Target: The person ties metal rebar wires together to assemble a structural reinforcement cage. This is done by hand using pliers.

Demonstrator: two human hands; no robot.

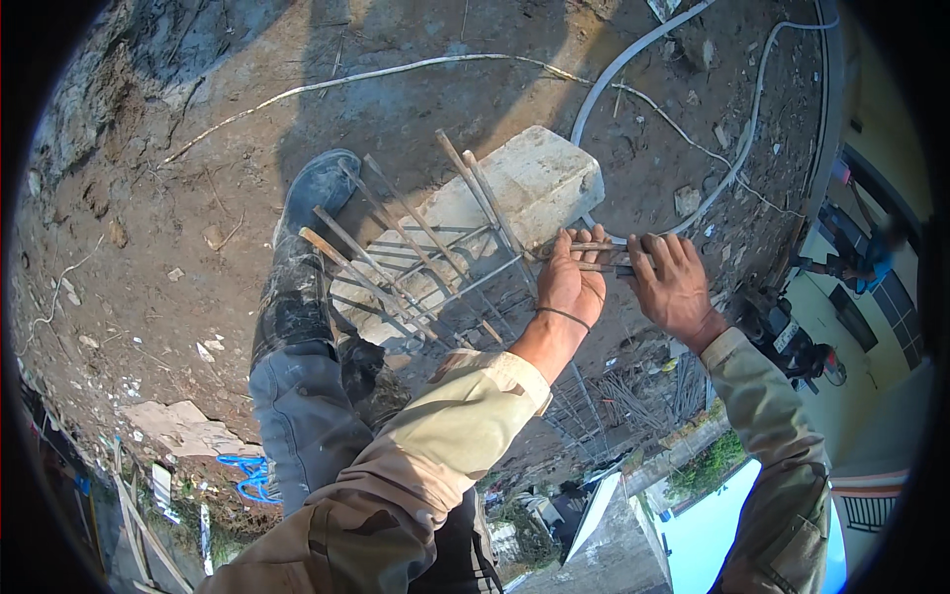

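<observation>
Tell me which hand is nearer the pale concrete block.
Left. The left hand is just below the right end of the pale concrete block in the picture; the right hand is farther right, beyond the left.

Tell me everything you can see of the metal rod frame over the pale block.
The metal rod frame has several long, straight rods, brownish and rusty-looking, probably steel, linked by thinner crosspieces. The rods' bare ends jut toward the picture's upper left, over the pale block, which bears striped shadows. The frame slants toward the lower right and passes behind the left sleeve, hiding its full length. The left hand is at its right side; whether it touches a rod is unclear.
</observation>
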